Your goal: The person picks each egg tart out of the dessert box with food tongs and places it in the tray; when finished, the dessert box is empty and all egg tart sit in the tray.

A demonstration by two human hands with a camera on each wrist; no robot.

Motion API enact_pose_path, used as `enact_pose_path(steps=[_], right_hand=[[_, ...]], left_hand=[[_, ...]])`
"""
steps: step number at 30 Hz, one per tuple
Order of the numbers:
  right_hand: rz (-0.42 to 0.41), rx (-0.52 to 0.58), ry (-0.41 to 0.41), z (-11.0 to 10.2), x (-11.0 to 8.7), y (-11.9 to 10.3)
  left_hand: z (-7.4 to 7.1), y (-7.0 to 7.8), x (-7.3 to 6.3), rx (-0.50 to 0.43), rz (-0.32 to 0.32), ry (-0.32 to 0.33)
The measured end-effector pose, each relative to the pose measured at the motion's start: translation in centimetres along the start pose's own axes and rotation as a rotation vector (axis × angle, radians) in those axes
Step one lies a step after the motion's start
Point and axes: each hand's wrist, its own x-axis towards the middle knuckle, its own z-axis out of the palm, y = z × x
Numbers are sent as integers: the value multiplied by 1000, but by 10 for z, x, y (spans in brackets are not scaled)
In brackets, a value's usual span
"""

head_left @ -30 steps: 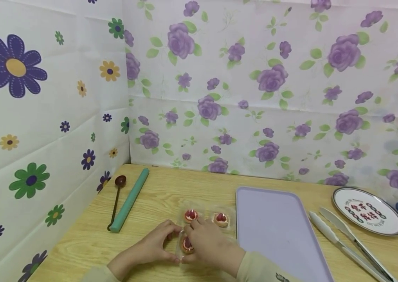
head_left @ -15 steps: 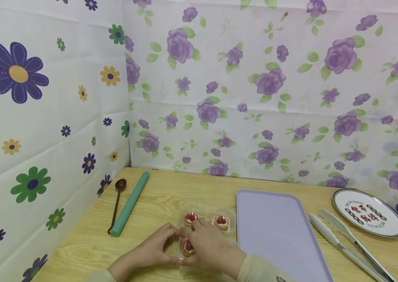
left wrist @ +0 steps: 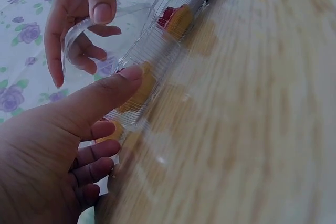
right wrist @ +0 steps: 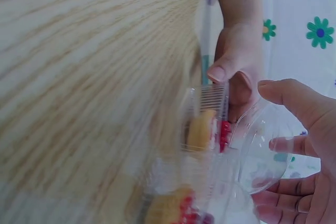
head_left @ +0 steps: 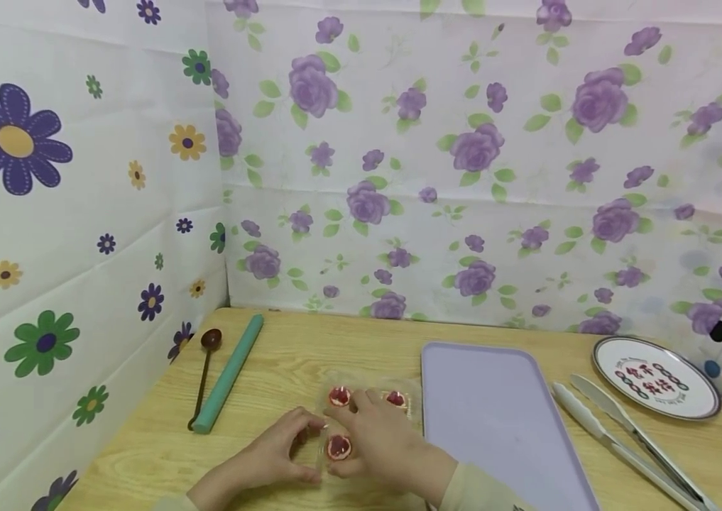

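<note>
A clear plastic tart box [left wrist: 170, 51] sits on the wooden table just left of the tray. Tarts with red topping are inside: a front one [head_left: 338, 447], a back left one [head_left: 339, 395] and a back right one [head_left: 397, 399], partly covered by the right fingers. My left hand [head_left: 277, 451] grips the box's left side, its thumb [left wrist: 128, 74] against the ribbed wall and its other fingers round the far side. Over the front compartment a clear lid [right wrist: 257, 156] stands raised, between the thumb and curled fingers of my right hand [head_left: 392, 447].
A lilac tray [head_left: 495, 411] lies right of the box. Beyond it are metal tongs [head_left: 629, 447] and a white plate [head_left: 657, 380] with red lettering. At the left lie a brown spoon [head_left: 204, 376] and a teal rod [head_left: 229, 372]. Flowered sheets [head_left: 399, 177] border the table.
My right hand has moved slightly right, lifting the lid and uncovering more of the front tart. My left hand stays at the box's left side. The head view has shifted slightly.
</note>
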Motion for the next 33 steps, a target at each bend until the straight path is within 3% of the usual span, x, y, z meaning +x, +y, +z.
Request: enact_pose_path(steps=[4,9,15,25,33], right_hand=[[11,25,34,-8,-5,2],[0,95,135,-17,-14,7],[-32,56,266,-23,-24,16],[-36,69,408,-24,-43,27],[-12,145,480,-20,-55,29]], left_hand=[[-1,1,-1,18,-7,-13],[-5,3,-3,10,-6,-33],[-12,7,-3,-36,-14,-44],[-21,34,6,82,103,73],[-14,52,8,169,203,162]])
